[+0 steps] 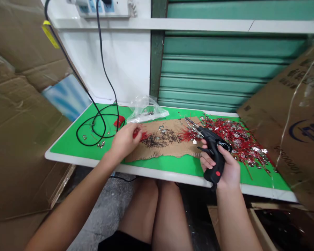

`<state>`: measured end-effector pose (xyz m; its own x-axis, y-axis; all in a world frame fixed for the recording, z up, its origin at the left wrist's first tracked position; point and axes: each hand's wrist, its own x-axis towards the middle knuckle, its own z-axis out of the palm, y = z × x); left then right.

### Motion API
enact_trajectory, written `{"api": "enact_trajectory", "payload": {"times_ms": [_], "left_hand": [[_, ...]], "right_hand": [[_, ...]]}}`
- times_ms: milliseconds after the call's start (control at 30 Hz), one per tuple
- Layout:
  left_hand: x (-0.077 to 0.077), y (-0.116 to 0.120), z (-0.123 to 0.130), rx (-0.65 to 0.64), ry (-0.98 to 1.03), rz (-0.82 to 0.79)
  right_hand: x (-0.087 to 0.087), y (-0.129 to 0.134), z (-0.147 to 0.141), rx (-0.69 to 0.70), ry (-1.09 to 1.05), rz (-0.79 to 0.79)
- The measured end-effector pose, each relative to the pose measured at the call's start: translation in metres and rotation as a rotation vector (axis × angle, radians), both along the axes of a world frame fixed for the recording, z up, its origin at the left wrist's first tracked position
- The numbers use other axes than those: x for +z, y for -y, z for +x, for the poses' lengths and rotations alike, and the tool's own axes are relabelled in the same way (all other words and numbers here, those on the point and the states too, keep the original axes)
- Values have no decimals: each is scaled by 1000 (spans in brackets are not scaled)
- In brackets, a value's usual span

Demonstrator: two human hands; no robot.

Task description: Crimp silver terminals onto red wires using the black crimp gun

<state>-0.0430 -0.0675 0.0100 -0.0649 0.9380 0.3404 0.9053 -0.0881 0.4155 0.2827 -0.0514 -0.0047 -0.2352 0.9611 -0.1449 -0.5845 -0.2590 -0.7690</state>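
Observation:
My right hand (226, 167) grips a black glue gun (211, 150) with a red switch, its metal tip pointing left over the cardboard sheet (170, 148). Resting on the left end of that cardboard, my left hand (124, 141) pinches a small red piece (136, 132) with red strands beside it. Small dark and silver bits lie scattered on the cardboard's middle. A heap of red wires with silver parts (235, 139) covers the green tabletop (75, 139) to the right of the gun.
A coiled black cable (94, 125) runs up to a power strip (102, 7) on the white wall. A clear plastic bag (146, 109) lies at the back. Cardboard boxes stand at left (15, 104) and right (295, 122). My bare knees are under the table edge.

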Motion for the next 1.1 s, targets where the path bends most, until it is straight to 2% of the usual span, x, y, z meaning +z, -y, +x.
{"api": "enact_trajectory", "payload": {"times_ms": [167,333,633,1100], "left_hand": [[-15,4,18,-169,21,-39],[-31,3,25,-159,34,-18],[-33,1,25,-84,28,9],[-32,5,26,-66,4,-12]], "right_hand": [[1,1,-2,-17,36,-3],[0,0,-2,13,95,54],[3,1,-5,25,175,67],[9,-5,-17,244,417,-64]]}}
